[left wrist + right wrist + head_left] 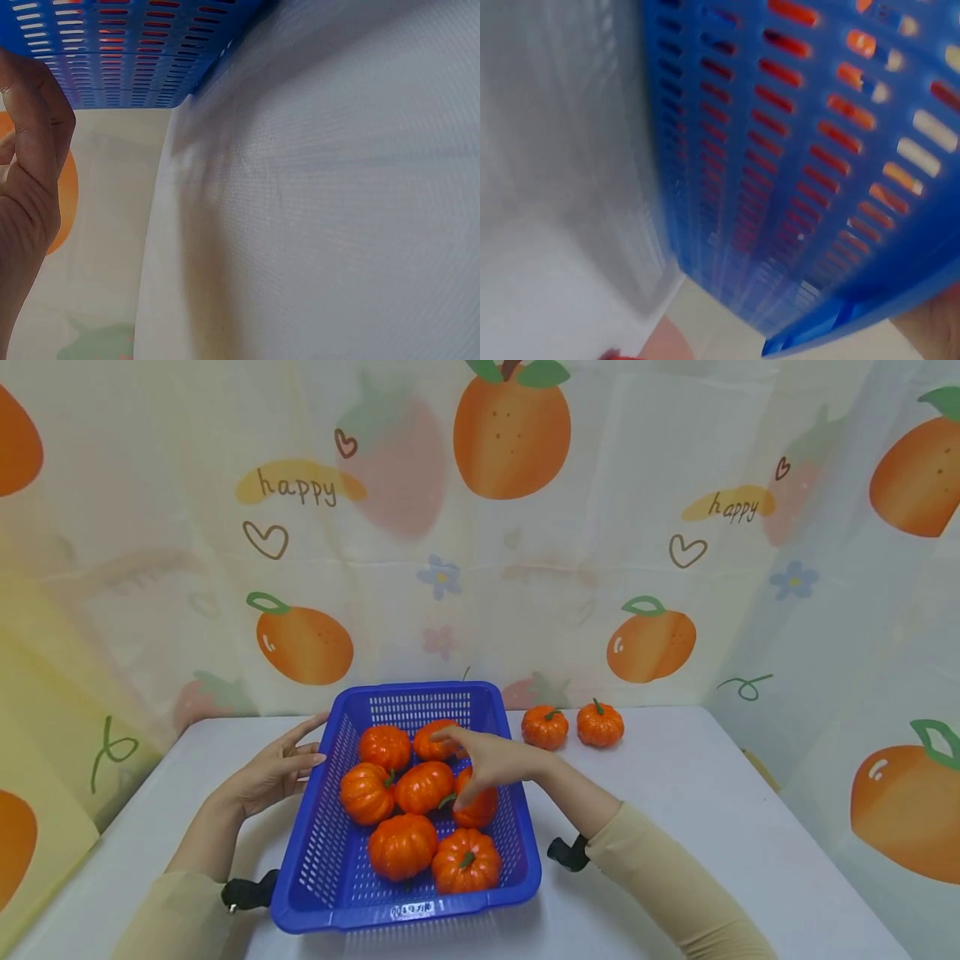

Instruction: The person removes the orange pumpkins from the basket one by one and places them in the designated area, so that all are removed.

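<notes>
A blue plastic basket (408,920) with slotted walls stands on the white table, and several small orange pumpkins (402,847) lie inside it. My left hand (273,774) is at the basket's left side, its fingers extended along the rim and outer wall; the left wrist view also shows this hand (34,150) beside the wall. Over the right rim reaches my right hand (491,760), thumb and fingers spread above the pumpkins at the right. It partly covers one pumpkin (483,810). In the right wrist view the basket wall (780,165) hides most of this hand.
Two more pumpkins, one nearer the basket (544,727) and one farther right (600,724), sit at the table's back edge. Behind the table (660,827) hangs a fruit-printed curtain (480,635), which also closes in both sides.
</notes>
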Motion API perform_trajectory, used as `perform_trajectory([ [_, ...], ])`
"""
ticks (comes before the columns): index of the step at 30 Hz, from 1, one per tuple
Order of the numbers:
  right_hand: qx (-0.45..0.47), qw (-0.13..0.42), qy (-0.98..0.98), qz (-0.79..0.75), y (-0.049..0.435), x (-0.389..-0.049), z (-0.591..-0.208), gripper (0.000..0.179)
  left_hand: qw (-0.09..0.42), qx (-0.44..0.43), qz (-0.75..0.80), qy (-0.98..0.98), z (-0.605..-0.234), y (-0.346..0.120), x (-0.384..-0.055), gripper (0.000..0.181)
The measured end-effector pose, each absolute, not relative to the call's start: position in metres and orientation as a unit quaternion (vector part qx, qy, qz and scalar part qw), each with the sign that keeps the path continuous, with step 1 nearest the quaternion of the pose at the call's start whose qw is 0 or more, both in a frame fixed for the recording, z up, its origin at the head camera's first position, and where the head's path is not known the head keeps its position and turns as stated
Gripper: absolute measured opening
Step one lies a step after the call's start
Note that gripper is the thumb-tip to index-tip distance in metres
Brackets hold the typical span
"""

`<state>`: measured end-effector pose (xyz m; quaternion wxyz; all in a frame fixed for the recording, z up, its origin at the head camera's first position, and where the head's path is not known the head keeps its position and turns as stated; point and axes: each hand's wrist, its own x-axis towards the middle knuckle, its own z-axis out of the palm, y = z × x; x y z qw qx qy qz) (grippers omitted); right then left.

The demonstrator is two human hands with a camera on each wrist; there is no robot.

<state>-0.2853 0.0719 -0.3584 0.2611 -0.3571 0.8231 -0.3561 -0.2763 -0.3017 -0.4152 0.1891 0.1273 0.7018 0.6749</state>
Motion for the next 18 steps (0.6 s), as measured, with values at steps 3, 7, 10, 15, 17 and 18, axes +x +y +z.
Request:
perform_trajectory([
  [3, -0.355, 0.257, 0.838, -0.325, 0.067, -0.281, -0.359, 0.098, 0.189, 0.126, 0.676, 0.701, -0.415, -0.302, -0.275, 0.078],
  [7, -0.346, 0.245, 0.861, -0.28, 0.062, -0.278, -0.358, 0.101, 0.191, 0.127, 0.677, 0.699, -0.415, -0.302, -0.275, 0.078],
  [10, -0.338, 0.241, 0.875, -0.248, 0.059, -0.276, -0.358, 0.104, 0.193, 0.129, 0.679, 0.697, -0.415, -0.302, -0.275, 0.077],
  [15, -0.322, 0.247, 0.888, -0.214, 0.057, -0.272, -0.356, 0.104, 0.191, 0.132, 0.68, 0.696, -0.416, -0.301, -0.275, 0.078],
  [17, -0.318, 0.246, 0.891, -0.21, 0.056, -0.27, -0.355, 0.103, 0.19, 0.132, 0.68, 0.696, -0.416, -0.301, -0.275, 0.079],
  [18, -0.317, 0.244, 0.893, -0.208, 0.056, -0.27, -0.355, 0.102, 0.19, 0.133, 0.68, 0.695, -0.416, -0.301, -0.275, 0.079],
])
